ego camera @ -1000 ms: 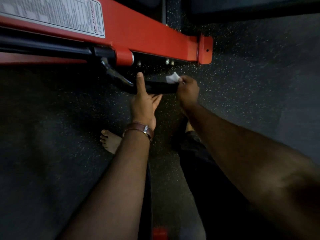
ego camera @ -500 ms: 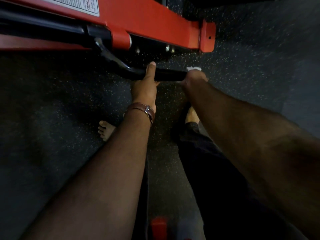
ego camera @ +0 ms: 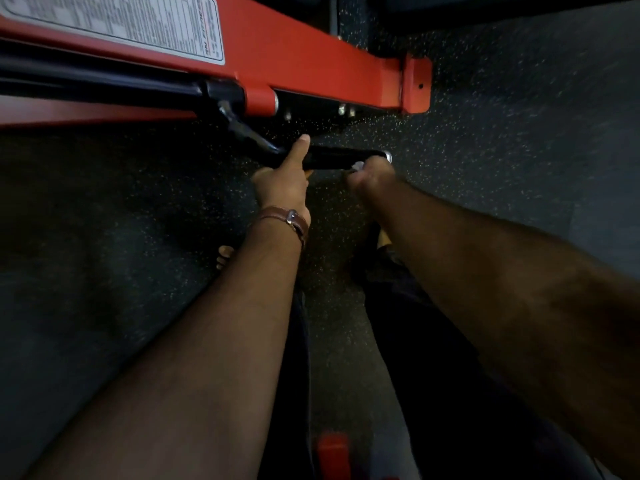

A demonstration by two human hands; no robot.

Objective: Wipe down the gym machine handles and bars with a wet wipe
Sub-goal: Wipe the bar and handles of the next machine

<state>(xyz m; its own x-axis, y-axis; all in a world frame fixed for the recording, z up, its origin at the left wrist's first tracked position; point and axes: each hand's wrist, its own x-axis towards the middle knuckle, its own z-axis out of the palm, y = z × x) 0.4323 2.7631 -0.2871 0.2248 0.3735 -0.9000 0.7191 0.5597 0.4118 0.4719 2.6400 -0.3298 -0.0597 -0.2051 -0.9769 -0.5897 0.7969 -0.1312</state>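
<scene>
Wipe [ego camera: 357,166] risking slipping as I'm pinching it in right hand [ego camera: 370,176] fingers, left hand [ego camera: 282,183] curling around handle [ego camera: 341,160].

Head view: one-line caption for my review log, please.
Left hand steadies the black handle while right hand holds the wet wipe against it.

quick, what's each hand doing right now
Left hand: grips the black padded machine handle, thumb straight along it.
Right hand: fingers curled, pinching the white wet wipe against the handle's free end.
</scene>
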